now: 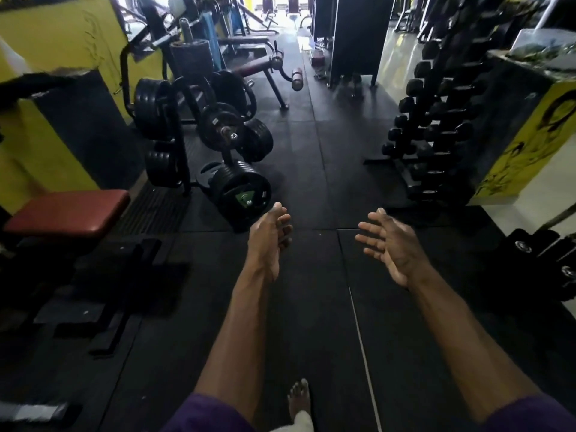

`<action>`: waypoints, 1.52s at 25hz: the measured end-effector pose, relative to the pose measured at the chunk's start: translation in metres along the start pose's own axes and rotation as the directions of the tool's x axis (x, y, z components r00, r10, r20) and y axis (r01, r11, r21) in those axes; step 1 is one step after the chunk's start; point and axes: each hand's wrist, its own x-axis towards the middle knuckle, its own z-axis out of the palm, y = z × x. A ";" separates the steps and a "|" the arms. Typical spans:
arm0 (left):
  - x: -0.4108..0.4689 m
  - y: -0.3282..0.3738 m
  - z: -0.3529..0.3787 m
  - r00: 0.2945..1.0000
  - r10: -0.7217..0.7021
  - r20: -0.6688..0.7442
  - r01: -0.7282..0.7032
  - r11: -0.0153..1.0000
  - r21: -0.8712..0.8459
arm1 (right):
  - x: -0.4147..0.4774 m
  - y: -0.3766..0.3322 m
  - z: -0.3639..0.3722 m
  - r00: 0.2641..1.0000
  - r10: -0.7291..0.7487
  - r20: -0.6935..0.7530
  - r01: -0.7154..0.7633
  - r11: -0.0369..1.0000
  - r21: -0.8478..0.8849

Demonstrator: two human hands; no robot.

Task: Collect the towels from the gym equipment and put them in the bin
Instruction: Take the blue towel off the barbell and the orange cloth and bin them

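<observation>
- Head view looks down a gym aisle with a black rubber floor (311,169), and both bare arms of the person reach forward over it
- The left hand (269,235) is turned on its edge, thumb upward, with the fingers (285,227) loosely apart and slightly bent; it holds nothing
- The right hand (391,244) shows its palm toward the left one, the fingers (369,236) spread wide; it also holds nothing
- The two hands are well apart from each other, with only floor between them
- A blue cloth (209,32), maybe a towel, hangs on a machine far ahead on the left side, well apart from the fingers of both hands; it is too blurred to tell for sure
- A pale cloth (300,424) is seen at the bottom edge beside a bare foot (299,397), low between the arms and far behind the fingers; what it is cannot be told
- No bin can be made out among the dark shapes
- Weight plates (240,188) on a rack stand just in front and left of the left hand
- A dumbbell rack (433,126) stands at the right, beyond the right hand
- A red padded bench (68,213) is at the left side
- Purple sleeves (202,413) show at the bottom of the picture
</observation>
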 end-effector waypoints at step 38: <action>0.967 0.177 0.406 0.999 0.038 0.005 -0.038 0.999 0.024 | 1.038 -0.288 0.007 0.999 -0.021 0.051 0.022 1.000 -0.019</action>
